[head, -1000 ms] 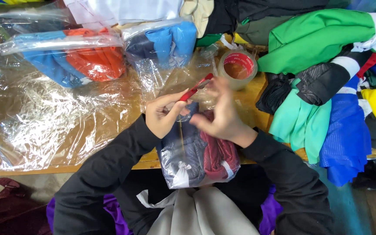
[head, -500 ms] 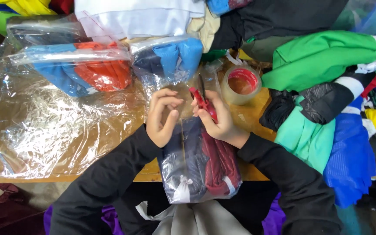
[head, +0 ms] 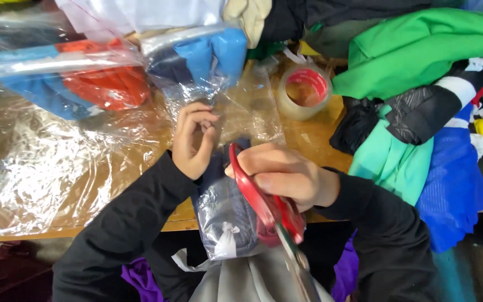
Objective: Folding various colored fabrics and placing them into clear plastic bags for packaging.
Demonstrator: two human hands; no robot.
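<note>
Bagged garment (head: 227,223) under both hands, red scissors (head: 266,210) in right hand (head: 283,176)

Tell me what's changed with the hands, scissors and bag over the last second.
The right hand has turned the red-handled scissors over: earlier they pointed up toward the tape roll, now the blades point down toward the person. The left hand has shifted up to pinch the top of the clear bag of clothes. Bag, tape roll and clothing piles stayed put.
</note>
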